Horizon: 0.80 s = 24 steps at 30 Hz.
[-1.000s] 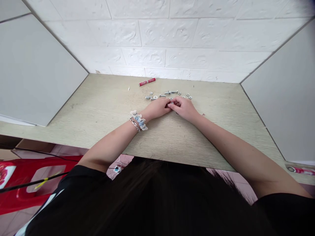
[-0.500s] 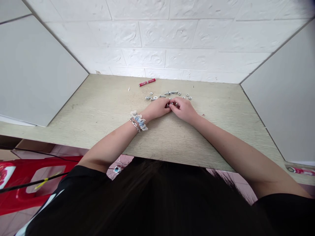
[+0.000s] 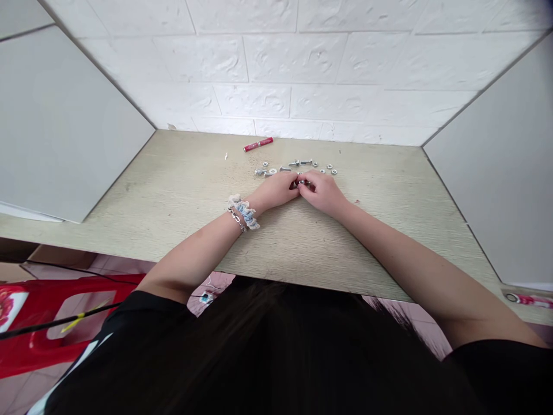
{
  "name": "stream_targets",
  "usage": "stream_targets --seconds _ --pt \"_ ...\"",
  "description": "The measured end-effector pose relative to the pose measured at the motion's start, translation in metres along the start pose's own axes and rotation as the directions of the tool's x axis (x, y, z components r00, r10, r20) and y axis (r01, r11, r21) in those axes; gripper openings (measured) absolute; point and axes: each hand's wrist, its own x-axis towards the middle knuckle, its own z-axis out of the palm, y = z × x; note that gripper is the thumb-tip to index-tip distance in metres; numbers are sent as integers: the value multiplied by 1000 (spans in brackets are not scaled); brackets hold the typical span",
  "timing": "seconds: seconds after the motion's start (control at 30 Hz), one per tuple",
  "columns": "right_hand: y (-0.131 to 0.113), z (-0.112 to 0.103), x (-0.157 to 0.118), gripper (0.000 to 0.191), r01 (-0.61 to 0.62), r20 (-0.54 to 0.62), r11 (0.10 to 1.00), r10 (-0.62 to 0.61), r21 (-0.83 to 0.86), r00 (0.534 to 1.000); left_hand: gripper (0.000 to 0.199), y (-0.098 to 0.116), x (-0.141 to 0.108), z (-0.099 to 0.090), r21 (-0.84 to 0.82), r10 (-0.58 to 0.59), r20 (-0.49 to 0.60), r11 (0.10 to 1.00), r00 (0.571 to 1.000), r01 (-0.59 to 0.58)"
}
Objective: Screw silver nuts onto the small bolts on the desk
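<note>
The small metal part (image 3: 301, 182) is positioned at the meeting fingertips of both hands, nearer the person than the red cylinder (image 3: 258, 144) and to its right. The right hand (image 3: 323, 189) is curled, with thumb and index finger closed on the part; the left hand (image 3: 283, 187) is curled with thumb and index finger slightly parted beside it, and whether it also grips cannot be determined. The fingers hide most of the part, so its exact type cannot be identified. Handling, by judgement: light, rigid and unlikely to break, but its smooth finish may slip or roll; take hold with fingertip pads across opposite outer sides. Edges and room: the washer (image 3: 273, 171) and bolt (image 3: 306, 162) lie nearer the person than the red cylinder and to its right, with the nuts (image 3: 332, 169) farther to its right; these limit forward finger travel. The wall (image 3: 268, 63) stands just behind the red cylinder. The left panel (image 3: 64, 127) and right panel (image 3: 492, 155) bound the table (image 3: 185, 178) well to either side of it. Sideways room appears ample between the panels; the table's front edge, on the person's side of the red cylinder, is well apart from the fingertips.
</note>
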Motion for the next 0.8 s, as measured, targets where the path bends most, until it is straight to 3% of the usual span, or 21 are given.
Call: stream_targets --seconds 0.8 --pt "6 1 0 23 61 34 996 -59 -71 998 17 8 -3 -5 49 -46 45 998 998 43"
